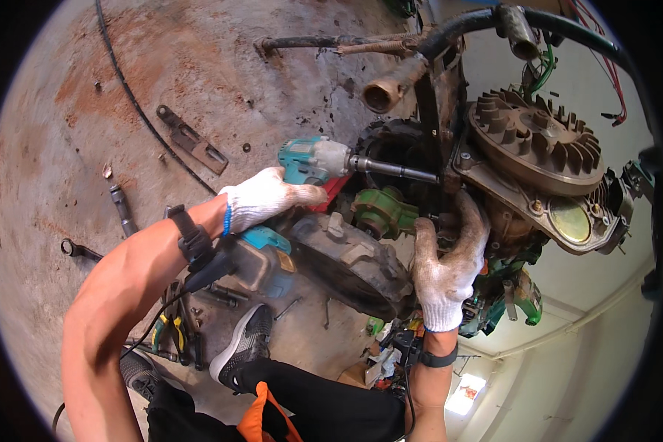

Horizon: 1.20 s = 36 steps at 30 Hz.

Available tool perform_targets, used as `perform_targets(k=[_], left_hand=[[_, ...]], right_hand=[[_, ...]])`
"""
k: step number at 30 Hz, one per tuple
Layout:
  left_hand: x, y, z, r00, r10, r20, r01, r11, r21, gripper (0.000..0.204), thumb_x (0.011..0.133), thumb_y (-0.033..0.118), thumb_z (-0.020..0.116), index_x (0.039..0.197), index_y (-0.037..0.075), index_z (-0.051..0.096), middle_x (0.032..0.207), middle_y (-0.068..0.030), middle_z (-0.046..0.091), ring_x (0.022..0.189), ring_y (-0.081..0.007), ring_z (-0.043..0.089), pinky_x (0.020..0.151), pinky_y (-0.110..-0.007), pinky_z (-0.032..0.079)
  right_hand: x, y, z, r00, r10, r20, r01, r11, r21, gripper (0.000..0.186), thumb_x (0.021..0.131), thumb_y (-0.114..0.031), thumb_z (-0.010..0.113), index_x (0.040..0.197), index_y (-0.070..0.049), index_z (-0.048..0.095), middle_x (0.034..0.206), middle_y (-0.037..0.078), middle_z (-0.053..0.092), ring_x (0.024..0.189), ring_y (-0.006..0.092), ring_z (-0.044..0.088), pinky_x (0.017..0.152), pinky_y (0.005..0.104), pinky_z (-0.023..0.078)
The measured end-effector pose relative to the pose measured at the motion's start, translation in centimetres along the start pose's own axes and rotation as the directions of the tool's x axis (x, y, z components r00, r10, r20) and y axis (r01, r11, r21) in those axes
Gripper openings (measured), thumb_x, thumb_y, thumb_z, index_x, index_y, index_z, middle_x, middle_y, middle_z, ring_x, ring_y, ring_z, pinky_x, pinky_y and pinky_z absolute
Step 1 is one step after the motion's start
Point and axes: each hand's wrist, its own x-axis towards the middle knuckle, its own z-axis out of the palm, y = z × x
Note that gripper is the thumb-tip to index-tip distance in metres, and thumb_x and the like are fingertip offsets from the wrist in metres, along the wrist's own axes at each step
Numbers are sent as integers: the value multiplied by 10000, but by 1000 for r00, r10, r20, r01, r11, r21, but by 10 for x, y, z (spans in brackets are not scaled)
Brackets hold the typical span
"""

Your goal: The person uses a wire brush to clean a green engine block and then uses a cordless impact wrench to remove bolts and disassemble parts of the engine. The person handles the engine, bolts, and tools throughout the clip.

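My left hand (269, 199), in a white knit glove, is closed round the grip of a teal and grey cordless impact wrench (314, 158). A long socket extension (394, 169) runs from its nose to the right, its tip against the metal bracket beside the engine. My right hand (449, 269), in a soiled white glove, reaches up to the engine (504, 221) just below that tip. Its thumb and forefinger are spread apart; the other fingers are partly hidden. Between the hands sit a green metal hub (383, 211) and a dark wheel (350, 261).
A finned flywheel (538, 140) tops the engine, with a thick black tube frame (457, 29) above. On the concrete floor lie a slotted metal plate (191, 140), a black cable (129, 92), a socket (121, 210), a ring wrench (77, 250) and pliers (171, 331) near my shoes.
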Motion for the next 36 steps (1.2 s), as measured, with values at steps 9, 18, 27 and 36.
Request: perform_targets(k=[9, 18, 27, 36], left_hand=[[18, -2, 1, 997, 71, -24, -69, 997, 44, 911, 851, 583, 869, 1311, -160, 613, 1080, -165, 727, 961, -216, 676, 856, -353, 562], [16, 16, 21, 982, 141, 124, -148, 988, 49, 568, 979, 504, 787, 1243, 4, 745, 1102, -47, 773, 917, -144, 707, 823, -327, 591], [11, 30, 27, 991, -118, 57, 114, 992, 61, 430, 912, 416, 794, 1090, 25, 809, 1049, -77, 764, 950, -181, 683, 863, -347, 556], [4, 42, 35, 977, -210, 39, 210, 978, 1, 402, 941, 382, 823, 1155, 49, 750, 927, -10, 735, 732, -125, 661, 653, -308, 548]], right_hand=[[-2, -1, 5, 999, 28, -22, -28, 999, 34, 683, 833, -100, 879, 1452, -3, 610, 1360, 244, 638, 1220, 398, 665, 1034, 460, 564], [-1, 0, 12, 996, 2, -88, 3, 999, 53, 621, 855, -84, 845, 1434, -11, 631, 1344, 174, 636, 1072, 266, 658, 963, 391, 559], [0, -3, 15, 961, 271, -53, -256, 946, 200, 560, 889, -83, 845, 1402, -17, 629, 1121, 111, 636, 806, 167, 612, 775, 356, 537], [5, 1, 14, 963, 243, -114, -199, 933, 301, 504, 910, -107, 825, 1346, 29, 610, 812, 86, 572, 651, 247, 578, 630, 429, 508]])
